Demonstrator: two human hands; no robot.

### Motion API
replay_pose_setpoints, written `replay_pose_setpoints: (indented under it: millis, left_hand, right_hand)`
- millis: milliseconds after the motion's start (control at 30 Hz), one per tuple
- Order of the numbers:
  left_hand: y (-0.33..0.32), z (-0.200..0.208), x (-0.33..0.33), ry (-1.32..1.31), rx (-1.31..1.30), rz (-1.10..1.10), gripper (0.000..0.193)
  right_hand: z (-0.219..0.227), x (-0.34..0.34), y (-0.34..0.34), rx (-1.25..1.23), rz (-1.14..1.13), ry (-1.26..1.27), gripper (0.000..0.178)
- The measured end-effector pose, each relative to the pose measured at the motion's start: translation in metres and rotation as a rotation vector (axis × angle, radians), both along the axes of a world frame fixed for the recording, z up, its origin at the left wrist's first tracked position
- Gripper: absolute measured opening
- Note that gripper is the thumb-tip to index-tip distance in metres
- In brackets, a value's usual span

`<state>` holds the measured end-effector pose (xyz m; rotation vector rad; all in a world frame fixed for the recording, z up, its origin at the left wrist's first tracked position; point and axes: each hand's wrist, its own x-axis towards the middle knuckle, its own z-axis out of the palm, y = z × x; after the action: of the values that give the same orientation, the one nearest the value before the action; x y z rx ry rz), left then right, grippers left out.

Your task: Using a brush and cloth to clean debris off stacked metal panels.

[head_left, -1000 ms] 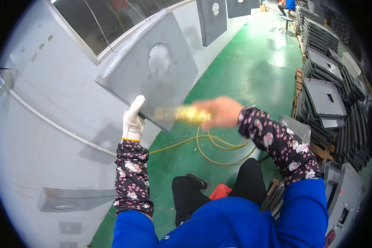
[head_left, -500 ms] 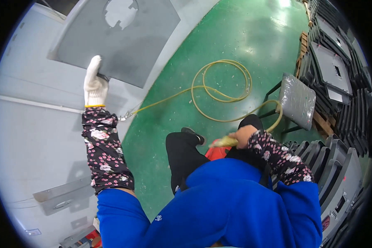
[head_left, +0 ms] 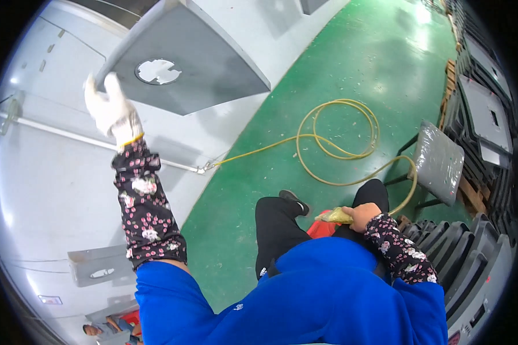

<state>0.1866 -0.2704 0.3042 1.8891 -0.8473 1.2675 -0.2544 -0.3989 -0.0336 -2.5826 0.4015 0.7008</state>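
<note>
In its white knitted glove, my left hand [head_left: 114, 112] is raised with fingers and thumb spread, at the near left corner of a grey panel [head_left: 204, 69]. The thumb overlaps the panel's edge; whether the hand bears on it cannot be made out. The panel is tilted and has an oval cutout with a jagged inner rim. My bare right hand [head_left: 361, 217] is closed round the plastic-wrapped yellowish end of a hose [head_left: 335, 215], held low over my lap. The yellow hose [head_left: 302, 167] runs behind that hand, loops on the floor and joins a fitting at a white pipe.
The white pipe [head_left: 69, 135] crosses the pale surface at left. A smaller grey panel [head_left: 101, 267] is nearer, with a seated person [head_left: 118, 326] beyond. A plastic-covered chair [head_left: 438, 161] stands right, beside stacked grey panels [head_left: 489, 115]. Something red [head_left: 322, 229] lies between my legs.
The panel has tipped, and its cutout now shows whole. My left hand has shifted left to the panel's corner and its fingers have spread. My right hand keeps hold of the hose end.
</note>
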Motion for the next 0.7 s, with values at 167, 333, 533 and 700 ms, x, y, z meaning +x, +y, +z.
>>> replay_pose_setpoints:
  millis: [167, 333, 533, 700]
  left_hand:
    - [-0.041, 0.034, 0.001, -0.121, 0.369, 0.035, 0.031]
    - [-0.032, 0.044, 0.023, -0.176, 0.425, -0.018, 0.016]
    - [0.033, -0.003, 0.040, 0.315, -0.223, -0.936, 0.018]
    - [0.075, 0.050, 0.056, 0.795, -0.305, -1.027, 0.016]
  right_hand:
    - [-0.011, -0.001, 0.001, 0.011, 0.012, 0.013, 0.056]
    - [0.007, 0.005, 0.002, 0.032, 0.010, -0.010, 0.059]
    - [0.094, 0.048, -0.002, 0.246, 0.300, 0.079, 0.063]
    - [0.188, 0.090, -0.065, 0.653, 0.356, -0.246, 0.070]
